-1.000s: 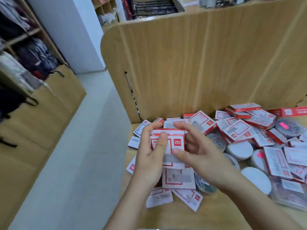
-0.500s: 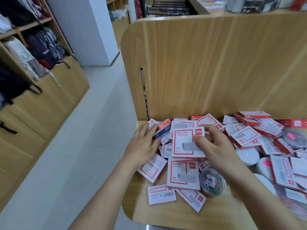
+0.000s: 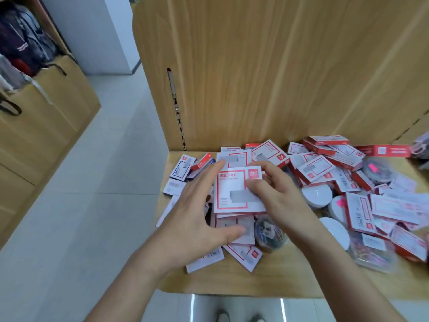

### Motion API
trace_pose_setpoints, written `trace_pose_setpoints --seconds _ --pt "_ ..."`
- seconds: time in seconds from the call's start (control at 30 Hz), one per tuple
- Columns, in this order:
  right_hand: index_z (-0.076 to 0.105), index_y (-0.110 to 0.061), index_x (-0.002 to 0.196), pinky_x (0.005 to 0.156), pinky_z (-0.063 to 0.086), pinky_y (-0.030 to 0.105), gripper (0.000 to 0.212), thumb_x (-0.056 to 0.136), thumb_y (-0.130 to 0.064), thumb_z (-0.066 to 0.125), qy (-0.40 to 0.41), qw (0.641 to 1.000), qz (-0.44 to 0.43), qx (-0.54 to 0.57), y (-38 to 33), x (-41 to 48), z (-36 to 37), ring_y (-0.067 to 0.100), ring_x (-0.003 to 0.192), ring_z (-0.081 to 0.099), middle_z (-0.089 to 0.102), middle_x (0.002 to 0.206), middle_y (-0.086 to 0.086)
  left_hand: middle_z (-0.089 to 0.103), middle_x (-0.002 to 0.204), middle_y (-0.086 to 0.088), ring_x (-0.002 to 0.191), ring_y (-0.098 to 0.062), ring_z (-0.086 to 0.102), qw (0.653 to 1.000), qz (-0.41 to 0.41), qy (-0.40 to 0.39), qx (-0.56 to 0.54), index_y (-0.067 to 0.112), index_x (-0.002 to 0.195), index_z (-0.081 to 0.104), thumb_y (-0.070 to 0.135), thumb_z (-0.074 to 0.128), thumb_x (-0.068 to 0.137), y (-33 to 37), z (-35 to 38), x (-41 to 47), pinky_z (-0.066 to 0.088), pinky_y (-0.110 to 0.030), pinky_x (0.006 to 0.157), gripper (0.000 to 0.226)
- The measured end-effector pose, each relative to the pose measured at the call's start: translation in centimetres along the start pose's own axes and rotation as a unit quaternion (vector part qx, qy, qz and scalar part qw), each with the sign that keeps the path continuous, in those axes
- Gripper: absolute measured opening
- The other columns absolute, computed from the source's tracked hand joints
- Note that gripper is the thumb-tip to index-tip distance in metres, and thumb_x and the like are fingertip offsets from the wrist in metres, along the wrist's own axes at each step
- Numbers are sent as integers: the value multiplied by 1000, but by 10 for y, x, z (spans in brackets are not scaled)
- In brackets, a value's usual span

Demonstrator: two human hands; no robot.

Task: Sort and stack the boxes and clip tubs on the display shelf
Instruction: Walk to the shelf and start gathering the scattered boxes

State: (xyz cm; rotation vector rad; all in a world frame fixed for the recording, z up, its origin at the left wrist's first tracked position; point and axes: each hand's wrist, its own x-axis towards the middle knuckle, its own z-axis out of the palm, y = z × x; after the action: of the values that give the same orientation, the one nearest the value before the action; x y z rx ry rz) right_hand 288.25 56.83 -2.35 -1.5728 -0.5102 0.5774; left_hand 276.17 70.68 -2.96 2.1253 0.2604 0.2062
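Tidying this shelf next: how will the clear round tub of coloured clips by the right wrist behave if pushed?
The clear round tub of coloured clips looks like rigid plastic, so it should slide, not flex. Its round wall means it could roll if tipped. Packed full, it is probably heavy for its size.

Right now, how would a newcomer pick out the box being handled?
On the wooden shelf, look at the left end of the pile of boxes. The red-bordered white box is topmost there, the only one the right hand pinches.
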Motion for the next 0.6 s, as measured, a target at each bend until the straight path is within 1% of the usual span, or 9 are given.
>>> trace_pose_setpoints --seconds 0.1,0.2,0.27,0.33,0.4,0.43,0.47,0.53,0.6 --pt "58 -17 99 57 45 19 18 91 -2 56 -44 998 -33 -28 -2 0 -3 3 62 57 63 69 -8 22 151 18 140 -2 18 968 100 52 225 35 148 16 43 72 72 -3 4 3 20 -18 112 95" --pt "58 -24 99 62 46 44 17 83 -21 59 -58 990 -72 -104 2 0 0 20 65 51 58 73 8 25 147 12 135 -8 25 957 88 20 276 32 147 11 46 69 75 3 5 7 34 -27 106 94" --pt "57 -28 104 67 48 52 23 81 -29 62 -66 989 -67 -112 5 -2 6 31 69 55 62 77 11 30 145 14 130 -7 33 959 59 6 278 33 147 13 45 70 72 2 5 9 38 -24 96 95" --pt "54 -28 115 71 52 41 37 84 -33 72 -85 995 -20 -38 4 -3 5 22 78 63 68 85 4 40 138 18 121 -5 41 962 35 18 270 35 145 25 43 72 67 1 0 10 36 -18 84 92" --pt "45 -32 129 80 50 26 64 73 -41 75 -115 990 -2 -76 -4 -5 -7 6 93 61 66 102 -6 47 129 20 109 -2 46 969 8 42 244 36 140 35 39 77 62 -4 -11 8 36 -17 78 89" --pt "39 -36 135 87 47 23 77 68 -48 76 -132 975 -3 -180 -7 -5 -15 1 104 56 60 113 -11 49 124 21 106 -1 47 972 -1 54 231 36 138 38 36 79 60 -7 -17 8 37 -17 77 88" --pt "32 -39 140 96 42 25 88 66 -55 77 -149 936 -8 -319 -8 -6 -21 -1 116 46 51 125 -16 50 121 22 104 -2 49 974 -10 62 219 37 136 39 32 81 59 -10 -21 7 39 -18 78 88" --pt "22 -40 144 108 28 38 98 64 -67 72 -189 813 -29 -550 -7 -9 -22 9 131 26 33 139 -15 48 116 25 102 -1 49 977 -28 59 203 38 135 39 26 81 59 -11 -28 5 41 -17 79 88" --pt "26 -35 141 105 23 43 93 65 -69 69 -215 735 -45 -641 5 -12 -14 17 130 21 29 138 -7 46 117 25 104 0 48 979 -34 38 196 38 136 38 23 80 60 -12 -31 4 42 -16 82 88"
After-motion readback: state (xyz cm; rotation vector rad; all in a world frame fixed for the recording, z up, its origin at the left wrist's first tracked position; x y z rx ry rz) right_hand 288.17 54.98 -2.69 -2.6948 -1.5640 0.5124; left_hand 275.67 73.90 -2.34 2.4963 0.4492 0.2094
